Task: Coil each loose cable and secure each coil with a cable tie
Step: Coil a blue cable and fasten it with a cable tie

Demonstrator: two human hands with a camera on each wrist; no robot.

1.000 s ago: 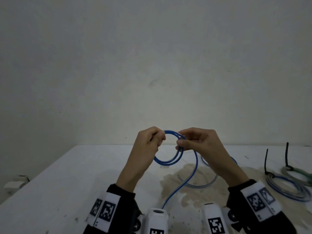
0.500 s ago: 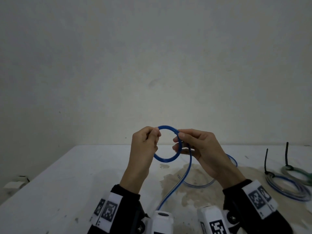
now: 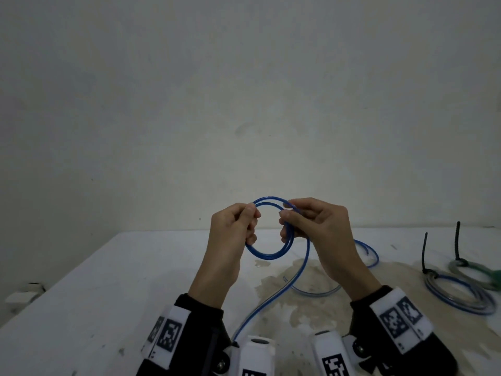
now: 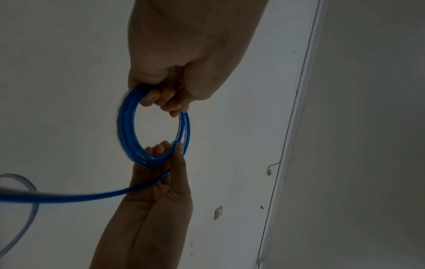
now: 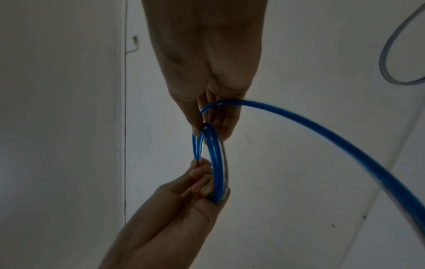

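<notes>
A blue cable (image 3: 267, 257) is wound into a small coil held up above the white table (image 3: 108, 280). My left hand (image 3: 250, 217) pinches the coil's left side between thumb and curled fingers. My right hand (image 3: 287, 217) pinches the right side, where another loop lies over the top. The loose tail (image 3: 303, 272) hangs from the right hand down to the table and runs off toward me. In the left wrist view the coil (image 4: 128, 127) shows several turns, my left hand (image 4: 161, 98) above and my right hand (image 4: 165, 151) below. In the right wrist view the coil (image 5: 214, 163) is seen edge-on.
Two finished coils lie at the table's right: a blue-grey one (image 3: 458, 297) with a black cable tie (image 3: 425, 253) sticking up, and a grey-green one (image 3: 477, 272) with its own black tie (image 3: 458, 242). A brownish stain (image 3: 311, 297) covers the table's middle. A wall stands behind.
One more loop has been laid on the coil, which now shows two strands on top. Both hands stayed raised close together, the right one shifting along the cable.
</notes>
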